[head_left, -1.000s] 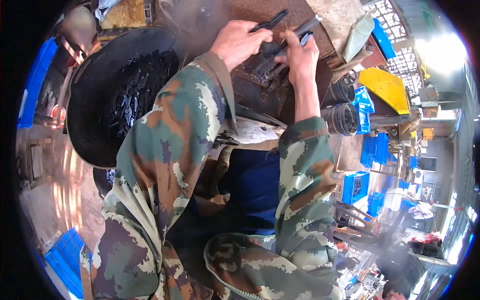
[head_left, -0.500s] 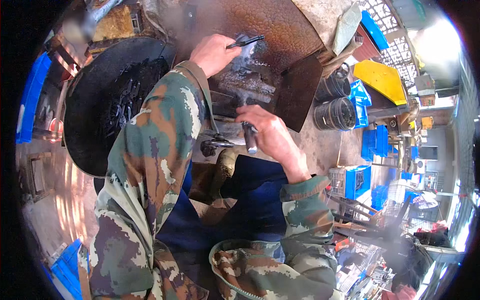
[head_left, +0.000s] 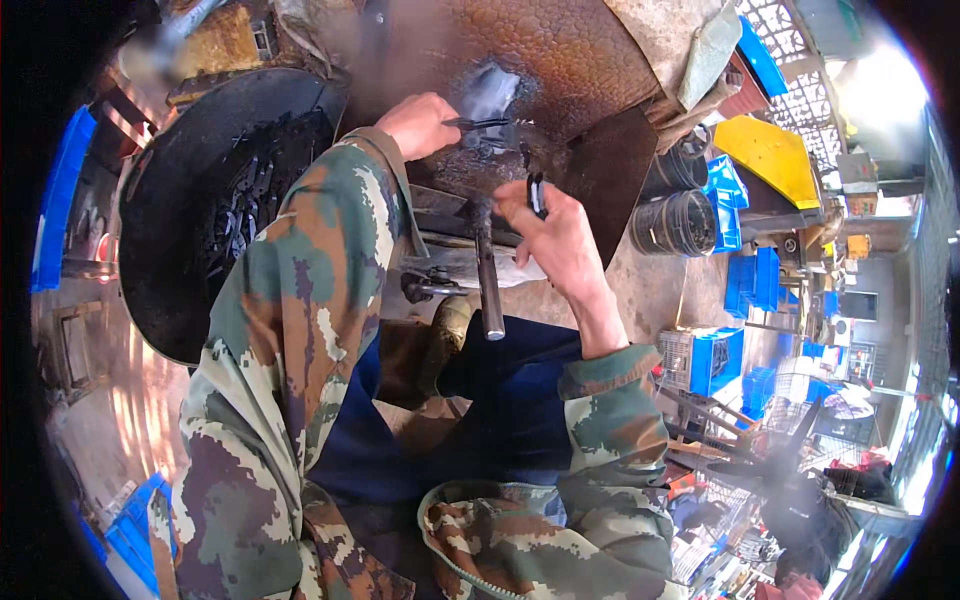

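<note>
My left hand (head_left: pixel 421 126) is closed round the end of a slender dark metal piece (head_left: pixel 486 123), which points right over the worn metal work surface. Closer to me, my right hand (head_left: pixel 553 232) grips a small dark metal tool (head_left: pixel 536 192) between thumb and fingers. Its kind I cannot make out. Beside the right fingertips, a hammer (head_left: pixel 488 285) lies with its round metal handle pointing toward me; no fingers wrap round the handle. A pale, shiny patch (head_left: pixel 490 92) shows on the brown textured metal sheet (head_left: pixel 560 50) beyond my hands.
A big black pan (head_left: pixel 165 235) on the left holds several dark metal pieces (head_left: pixel 250 205). To the right stand black buckets (head_left: pixel 677 225), a blue crate (head_left: pixel 717 361) and a yellow panel (head_left: pixel 765 158). A fan (head_left: pixel 775 470) is at the lower right.
My right hand has let go of the hammer and now grips a small dark tool. The metal piece in my left hand has moved down and lies more level.
</note>
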Motion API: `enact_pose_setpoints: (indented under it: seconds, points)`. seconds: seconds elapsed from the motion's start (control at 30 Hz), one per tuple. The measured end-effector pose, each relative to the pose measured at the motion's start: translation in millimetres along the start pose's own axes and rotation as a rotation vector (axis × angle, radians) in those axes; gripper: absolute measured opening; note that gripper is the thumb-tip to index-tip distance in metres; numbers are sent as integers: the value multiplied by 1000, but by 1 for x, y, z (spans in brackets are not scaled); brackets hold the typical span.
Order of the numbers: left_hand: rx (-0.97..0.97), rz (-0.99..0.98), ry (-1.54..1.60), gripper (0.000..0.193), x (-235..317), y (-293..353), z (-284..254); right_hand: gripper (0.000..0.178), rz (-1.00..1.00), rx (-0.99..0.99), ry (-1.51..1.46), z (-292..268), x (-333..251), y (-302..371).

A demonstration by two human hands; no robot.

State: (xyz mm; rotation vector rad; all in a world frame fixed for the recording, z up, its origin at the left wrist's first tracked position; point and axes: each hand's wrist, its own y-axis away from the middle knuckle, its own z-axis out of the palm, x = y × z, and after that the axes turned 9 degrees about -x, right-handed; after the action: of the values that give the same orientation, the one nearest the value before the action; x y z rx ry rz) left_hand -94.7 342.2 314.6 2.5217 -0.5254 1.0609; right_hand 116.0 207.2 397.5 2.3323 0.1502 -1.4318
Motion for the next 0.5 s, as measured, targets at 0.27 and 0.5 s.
enact_pose_setpoints:
  seconds: [0.27, 0.5]
  points:
    - [176, 163, 197, 25, 22, -4, 0, 26, -56, 251, -449, -14, 5, -38]
    - [-143, 95, 797, 18, 79, 31, -5, 21, -219, 291, -666, -4, -13, -45]
